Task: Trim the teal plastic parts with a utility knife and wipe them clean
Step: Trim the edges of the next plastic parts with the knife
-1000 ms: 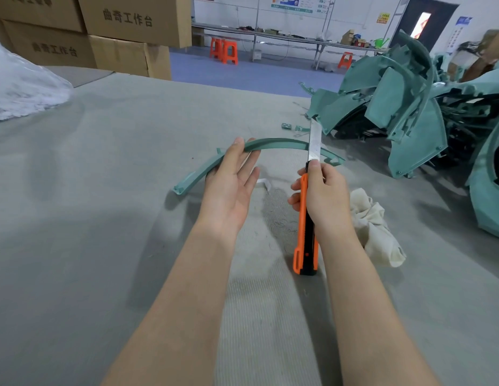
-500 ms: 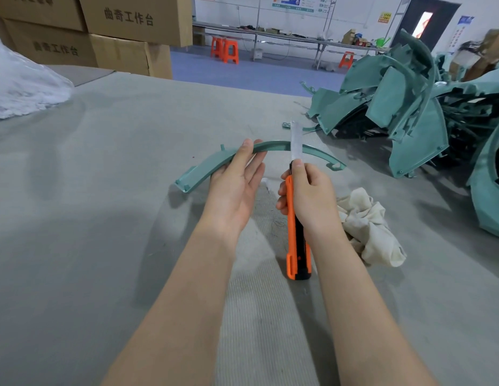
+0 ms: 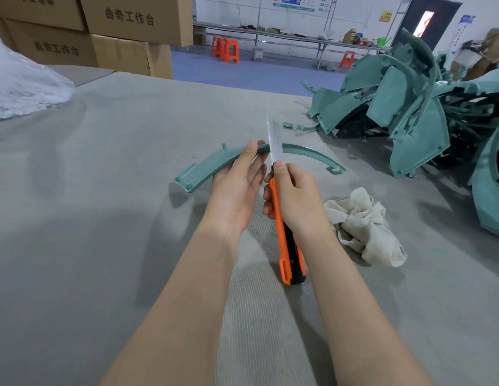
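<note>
A person's right hand (image 3: 295, 196) wraps its curled fingers around an orange-and-black utility knife (image 3: 287, 246), thumb pressed near the top of the handle, the long blade (image 3: 275, 143) pointing to 12 o'clock. Just beside it at 9 o'clock, the left hand (image 3: 237, 188) lies flat-fingered against a curved teal part (image 3: 203, 169), steadying it with straight fingers rather than a closed grasp. The part sits at 12 o'clock from both hands, its long axis running across from 8 o'clock to 3 o'clock and bowing away from the person. The blade crosses it near the crown of the arc, so the knife hand looks best placed for a trimming stroke along that edge. A crumpled off-white cloth (image 3: 365, 224) waits on the grey counter (image 3: 103, 190) at 4 o'clock, and the wiping step appears not yet begun. A pile of teal parts (image 3: 410, 107) rises at 2 o'clock. Stacked cardboard boxes (image 3: 131, 20) at 11 o'clock read "曲奇工作台".
</note>
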{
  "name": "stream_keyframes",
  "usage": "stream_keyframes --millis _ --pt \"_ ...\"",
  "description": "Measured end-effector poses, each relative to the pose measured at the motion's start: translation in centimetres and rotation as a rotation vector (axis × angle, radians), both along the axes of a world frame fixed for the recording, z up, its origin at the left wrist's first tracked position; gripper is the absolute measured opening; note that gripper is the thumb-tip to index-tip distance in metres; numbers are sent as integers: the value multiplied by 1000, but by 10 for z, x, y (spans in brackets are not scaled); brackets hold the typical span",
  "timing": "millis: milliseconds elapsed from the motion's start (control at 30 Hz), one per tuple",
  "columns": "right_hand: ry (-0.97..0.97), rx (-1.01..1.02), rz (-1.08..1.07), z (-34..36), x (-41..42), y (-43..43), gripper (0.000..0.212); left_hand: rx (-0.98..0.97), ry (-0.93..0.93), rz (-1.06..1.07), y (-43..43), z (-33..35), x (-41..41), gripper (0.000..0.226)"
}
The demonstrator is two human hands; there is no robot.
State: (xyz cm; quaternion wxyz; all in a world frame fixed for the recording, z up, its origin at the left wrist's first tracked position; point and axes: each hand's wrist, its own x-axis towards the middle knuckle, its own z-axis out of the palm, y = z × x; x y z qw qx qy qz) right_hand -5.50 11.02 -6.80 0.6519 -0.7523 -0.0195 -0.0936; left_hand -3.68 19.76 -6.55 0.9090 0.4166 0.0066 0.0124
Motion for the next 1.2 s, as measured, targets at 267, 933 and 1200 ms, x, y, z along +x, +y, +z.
stream_keyframes --millis 267,933,1200 --pt "-16 -24 24 0 -1 5 36 200 73 -14 -2 1 -4 27" --pt "-293 -29 -379 4 4 -28 29 373 -111 201 -9 1 -6 1" --pt "-288 -92 -217 11 -1 -28 13 685 -344 457 -15 -1 -4 12"
